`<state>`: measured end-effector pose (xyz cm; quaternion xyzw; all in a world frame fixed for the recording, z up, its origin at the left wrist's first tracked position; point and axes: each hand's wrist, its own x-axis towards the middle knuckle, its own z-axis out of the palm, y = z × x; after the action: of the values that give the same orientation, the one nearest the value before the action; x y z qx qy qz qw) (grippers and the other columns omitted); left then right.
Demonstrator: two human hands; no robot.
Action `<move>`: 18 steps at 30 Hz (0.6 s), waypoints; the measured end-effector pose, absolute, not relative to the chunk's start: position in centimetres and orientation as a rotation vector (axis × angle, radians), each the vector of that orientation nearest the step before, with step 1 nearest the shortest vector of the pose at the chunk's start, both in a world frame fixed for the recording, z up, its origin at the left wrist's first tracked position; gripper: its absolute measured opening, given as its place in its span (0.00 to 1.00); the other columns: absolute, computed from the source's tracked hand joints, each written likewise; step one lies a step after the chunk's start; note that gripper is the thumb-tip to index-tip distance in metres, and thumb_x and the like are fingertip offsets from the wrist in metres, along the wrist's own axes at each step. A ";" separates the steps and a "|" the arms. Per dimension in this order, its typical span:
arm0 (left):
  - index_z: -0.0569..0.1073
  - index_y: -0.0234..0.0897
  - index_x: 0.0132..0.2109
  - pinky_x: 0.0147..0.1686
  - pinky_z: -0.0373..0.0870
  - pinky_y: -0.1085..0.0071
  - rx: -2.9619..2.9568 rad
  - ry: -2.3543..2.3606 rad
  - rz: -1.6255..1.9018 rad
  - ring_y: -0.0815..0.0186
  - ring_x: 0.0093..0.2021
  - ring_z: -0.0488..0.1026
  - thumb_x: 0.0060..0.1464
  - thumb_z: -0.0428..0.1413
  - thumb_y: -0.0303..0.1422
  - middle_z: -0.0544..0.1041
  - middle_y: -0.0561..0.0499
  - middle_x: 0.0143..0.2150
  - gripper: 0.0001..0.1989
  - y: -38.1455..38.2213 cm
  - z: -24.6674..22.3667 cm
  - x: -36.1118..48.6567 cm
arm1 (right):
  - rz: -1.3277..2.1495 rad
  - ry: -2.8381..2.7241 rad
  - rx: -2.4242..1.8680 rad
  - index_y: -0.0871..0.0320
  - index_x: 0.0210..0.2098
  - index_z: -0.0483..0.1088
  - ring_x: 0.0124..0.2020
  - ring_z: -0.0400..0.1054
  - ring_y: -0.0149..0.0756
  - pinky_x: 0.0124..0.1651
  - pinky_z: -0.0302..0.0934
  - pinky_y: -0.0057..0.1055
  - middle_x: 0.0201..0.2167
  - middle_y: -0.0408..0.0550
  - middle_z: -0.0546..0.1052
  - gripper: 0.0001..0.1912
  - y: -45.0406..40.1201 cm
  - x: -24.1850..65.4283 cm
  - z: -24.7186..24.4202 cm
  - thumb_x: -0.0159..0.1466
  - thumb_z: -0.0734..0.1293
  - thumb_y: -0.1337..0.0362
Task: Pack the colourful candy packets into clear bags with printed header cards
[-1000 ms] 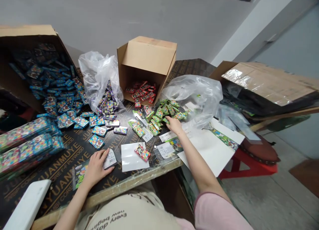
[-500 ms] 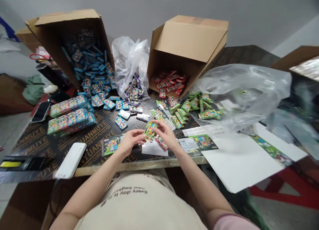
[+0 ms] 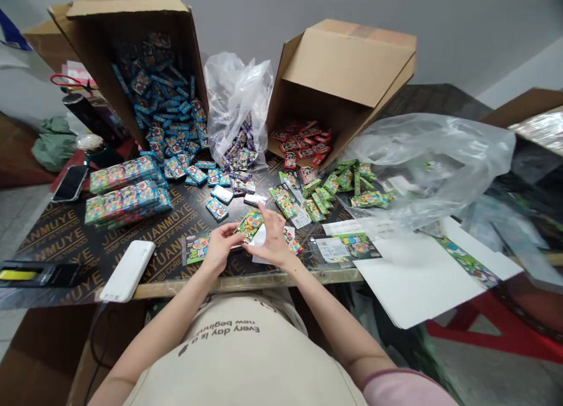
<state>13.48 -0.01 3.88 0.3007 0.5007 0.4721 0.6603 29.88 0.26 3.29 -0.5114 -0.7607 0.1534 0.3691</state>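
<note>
My left hand (image 3: 221, 247) pinches a small green printed box (image 3: 250, 224), held tilted just above the table's front part. Beside it, my right hand (image 3: 273, 239) has its fingers raised and its thumb stretched toward the box's lower edge; whether the thumb touches it I cannot tell. A red printed box (image 3: 292, 242) lies behind the right hand, partly hidden, near a white sheet (image 3: 259, 237). To the left of my hands a printed plastic bag (image 3: 193, 250) lies flat, and another printed bag (image 3: 352, 247) is on the right.
Cartons hold blue boxes (image 3: 171, 110) and red boxes (image 3: 303, 142). Between them a clear bag (image 3: 235, 95) spills purple boxes. Green boxes (image 3: 325, 195) lie by a large plastic bag (image 3: 440, 159). Stacked wrapped packs (image 3: 125, 198), a phone (image 3: 70, 183) and a white power bank (image 3: 127, 271) are on the left.
The green box has moved left and been turned in my left hand. My right hand has let go of its upper edge and its fingers have spread.
</note>
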 end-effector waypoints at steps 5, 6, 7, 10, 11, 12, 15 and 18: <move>0.72 0.31 0.49 0.33 0.69 0.73 0.740 1.179 1.258 0.72 0.26 0.71 0.33 0.69 0.33 0.74 0.57 0.25 0.32 0.5 4.0 12.3 | 0.688 -2.038 -1.272 0.52 0.47 0.73 0.37 0.67 0.43 0.45 0.60 0.42 0.32 0.47 0.71 0.23 -0.1 30.4 3.0 0.54 0.73 0.53; 0.70 0.31 0.52 0.34 0.69 0.73 0.727 1.166 1.265 0.72 0.26 0.71 0.33 0.69 0.33 0.74 0.58 0.25 0.35 0.6 4.2 12.1 | 0.762 -2.033 -1.227 0.53 0.40 0.74 0.33 0.67 0.40 0.41 0.60 0.39 0.28 0.45 0.69 0.14 -0.3 30.5 2.8 0.57 0.72 0.54; 0.68 0.31 0.54 0.34 0.69 0.72 0.717 1.153 1.260 0.71 0.26 0.72 0.33 0.70 0.33 0.75 0.57 0.25 0.38 0.7 4.3 11.9 | 0.811 -2.014 -1.191 0.53 0.35 0.74 0.31 0.67 0.38 0.39 0.61 0.37 0.26 0.44 0.69 0.09 -0.5 30.5 2.6 0.58 0.70 0.55; 0.66 0.31 0.57 0.32 0.69 0.73 0.740 1.133 1.231 0.71 0.25 0.72 0.32 0.70 0.34 0.74 0.58 0.24 0.42 0.6 4.6 11.7 | 0.775 -1.960 -1.121 0.52 0.43 0.72 0.44 0.68 0.44 0.47 0.63 0.41 0.40 0.49 0.72 0.19 -1.0 30.4 2.3 0.55 0.73 0.54; 0.66 0.32 0.57 0.32 0.69 0.73 0.756 1.131 1.224 0.71 0.25 0.72 0.33 0.70 0.34 0.74 0.58 0.23 0.42 0.5 4.6 11.7 | 0.730 -1.969 -1.094 0.51 0.51 0.68 0.52 0.65 0.48 0.53 0.61 0.45 0.50 0.53 0.69 0.29 -1.1 30.4 2.3 0.52 0.75 0.53; 0.66 0.32 0.57 0.31 0.69 0.74 0.770 1.131 1.215 0.71 0.24 0.72 0.33 0.70 0.34 0.73 0.59 0.22 0.42 0.5 4.6 11.7 | 0.685 -1.986 -1.064 0.51 0.59 0.61 0.60 0.58 0.51 0.58 0.57 0.49 0.59 0.56 0.62 0.39 -1.1 30.4 2.3 0.51 0.76 0.53; 0.65 0.32 0.58 0.30 0.69 0.74 0.782 1.119 1.153 0.70 0.23 0.72 0.31 0.71 0.34 0.74 0.58 0.22 0.44 0.2 4.8 11.9 | 0.626 -2.103 -0.943 0.48 0.67 0.44 0.69 0.43 0.53 0.65 0.46 0.53 0.68 0.56 0.49 0.50 -1.0 30.4 2.8 0.53 0.74 0.56; 0.65 0.31 0.58 0.31 0.69 0.73 0.784 1.094 1.057 0.69 0.23 0.73 0.31 0.71 0.34 0.76 0.56 0.23 0.44 0.0 4.8 12.0 | 0.630 -2.172 -0.864 0.47 0.66 0.47 0.65 0.51 0.51 0.63 0.49 0.50 0.62 0.52 0.61 0.46 -1.0 30.2 3.3 0.53 0.72 0.60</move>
<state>12.02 0.01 4.78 0.3459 0.4828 0.4663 0.6557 30.21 -0.98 3.34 -0.3339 -0.8396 0.2434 0.3527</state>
